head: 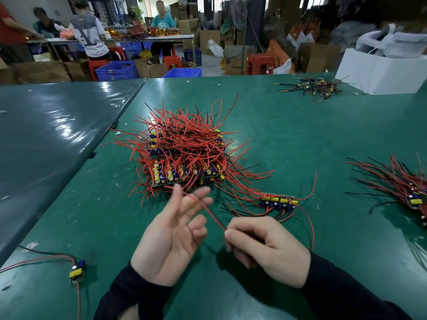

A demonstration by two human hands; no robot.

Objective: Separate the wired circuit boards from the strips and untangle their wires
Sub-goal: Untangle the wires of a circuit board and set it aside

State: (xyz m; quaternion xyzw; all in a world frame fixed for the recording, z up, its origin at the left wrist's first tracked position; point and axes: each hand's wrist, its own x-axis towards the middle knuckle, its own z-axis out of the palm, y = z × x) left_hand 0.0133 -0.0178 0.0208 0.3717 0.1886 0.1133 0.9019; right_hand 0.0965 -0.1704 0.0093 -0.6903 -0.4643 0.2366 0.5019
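**Wire sorting in progress on green desk**

Right hand [265, 248] is pinching a red wire [209, 210]; left hand [175, 229] is lying spread, fingers relaxed, the wire crossing them. A tangled board pile [184, 153] is sitting just beyond, crowding the hands. One strip [278, 201] is lying right of it. A single board [77, 271] is resting near left. A white box [379, 70] is standing far right.

long black sleeves [342, 287] down to both wrists

Green table [265, 116] carries central wired-board heap [182, 153], one strip [278, 202], single board [77, 270], two side piles [397, 181] [314, 86], white box [381, 70].
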